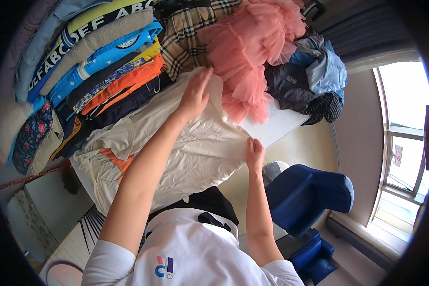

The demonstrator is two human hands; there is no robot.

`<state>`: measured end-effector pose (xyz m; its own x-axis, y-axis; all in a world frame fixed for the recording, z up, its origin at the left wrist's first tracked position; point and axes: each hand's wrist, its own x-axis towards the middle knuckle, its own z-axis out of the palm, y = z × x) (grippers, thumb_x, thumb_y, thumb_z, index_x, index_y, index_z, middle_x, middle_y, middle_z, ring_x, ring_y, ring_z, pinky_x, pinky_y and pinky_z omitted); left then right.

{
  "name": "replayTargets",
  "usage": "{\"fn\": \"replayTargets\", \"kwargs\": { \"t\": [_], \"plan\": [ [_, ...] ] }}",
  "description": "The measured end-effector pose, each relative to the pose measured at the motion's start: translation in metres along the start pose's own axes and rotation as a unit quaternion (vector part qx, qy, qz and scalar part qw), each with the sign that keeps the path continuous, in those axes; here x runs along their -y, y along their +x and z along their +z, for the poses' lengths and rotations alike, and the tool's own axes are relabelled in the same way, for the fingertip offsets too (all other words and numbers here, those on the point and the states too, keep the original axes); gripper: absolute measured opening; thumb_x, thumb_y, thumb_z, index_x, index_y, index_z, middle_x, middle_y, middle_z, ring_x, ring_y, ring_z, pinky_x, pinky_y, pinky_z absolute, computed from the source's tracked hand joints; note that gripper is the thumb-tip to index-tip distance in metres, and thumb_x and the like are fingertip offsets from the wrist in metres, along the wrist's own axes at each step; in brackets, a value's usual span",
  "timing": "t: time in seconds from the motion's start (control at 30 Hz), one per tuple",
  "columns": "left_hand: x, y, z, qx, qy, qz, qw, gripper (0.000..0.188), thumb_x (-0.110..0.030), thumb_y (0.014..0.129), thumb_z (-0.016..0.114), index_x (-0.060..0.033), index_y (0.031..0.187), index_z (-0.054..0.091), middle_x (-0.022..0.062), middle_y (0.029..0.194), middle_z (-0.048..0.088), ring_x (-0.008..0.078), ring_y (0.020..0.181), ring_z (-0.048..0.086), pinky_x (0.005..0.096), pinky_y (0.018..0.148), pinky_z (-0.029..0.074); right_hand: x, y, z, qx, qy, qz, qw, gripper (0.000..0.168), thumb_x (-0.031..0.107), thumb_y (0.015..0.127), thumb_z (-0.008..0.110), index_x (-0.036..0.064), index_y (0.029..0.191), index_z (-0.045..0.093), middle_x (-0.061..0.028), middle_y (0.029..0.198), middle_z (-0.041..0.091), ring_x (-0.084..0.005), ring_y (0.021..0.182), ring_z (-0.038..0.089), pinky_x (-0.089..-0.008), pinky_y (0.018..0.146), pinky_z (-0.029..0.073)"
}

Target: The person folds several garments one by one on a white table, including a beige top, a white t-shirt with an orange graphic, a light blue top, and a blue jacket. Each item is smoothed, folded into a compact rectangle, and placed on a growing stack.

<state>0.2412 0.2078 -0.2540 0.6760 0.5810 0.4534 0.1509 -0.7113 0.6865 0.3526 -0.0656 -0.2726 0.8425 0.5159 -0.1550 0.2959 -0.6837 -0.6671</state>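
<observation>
A cream-white T-shirt-like garment [200, 143] lies spread and wrinkled over a white table [271, 125], an orange patch [116, 161] showing near its left end. My left hand [195, 94], slightly blurred, is over the garment's far part with fingers extended; it grips nothing that I can make out. At the right edge of the cloth, my right hand [255, 153] pinches the fabric and pulls that edge taut past the table's side. The garment's near edge hangs close to my waist.
Behind the garment rises a stack of folded clothes [103, 68]. Beside it lie a plaid garment [186, 32], a pink tulle dress [243, 57] and a heap of dark and blue clothes [307, 75]. A blue chair [300, 196] stands right of the table, near a window [404, 143].
</observation>
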Motion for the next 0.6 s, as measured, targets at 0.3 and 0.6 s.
{"fn": "replayTargets", "kwargs": {
  "t": [0.3, 0.6],
  "plan": [
    [-0.014, -0.078, -0.075, -0.048, 0.084, -0.090, 0.991, 0.048, 0.008, 0.075, 0.046, -0.0029, 0.121, 0.047, 0.0188, 0.117, 0.050, 0.0360, 0.110, 0.047, 0.0419, 0.094, 0.038, 0.004, -0.022, -0.020, 0.017, 0.027, 0.000, 0.999, 0.020, 0.014, 0.082, 0.062, 0.004, 0.100, 0.059, -0.0020, 0.059, 0.050, -0.0116, 0.055, 0.046, -0.0272, 0.053, 0.040],
    [-0.022, -0.246, -0.149, 0.025, 0.352, -0.286, 0.891, 0.057, -0.028, 0.082, 0.059, -0.0139, 0.134, 0.041, 0.0175, 0.140, 0.032, 0.0389, 0.128, 0.030, 0.0571, 0.100, 0.026, -0.006, 0.035, -0.017, 0.022, 0.212, -0.040, 0.976, 0.015, 0.010, 0.084, 0.061, 0.002, 0.097, 0.062, 0.0039, 0.060, 0.048, -0.0041, 0.054, 0.041, -0.0205, 0.049, 0.034]
  ]
}}
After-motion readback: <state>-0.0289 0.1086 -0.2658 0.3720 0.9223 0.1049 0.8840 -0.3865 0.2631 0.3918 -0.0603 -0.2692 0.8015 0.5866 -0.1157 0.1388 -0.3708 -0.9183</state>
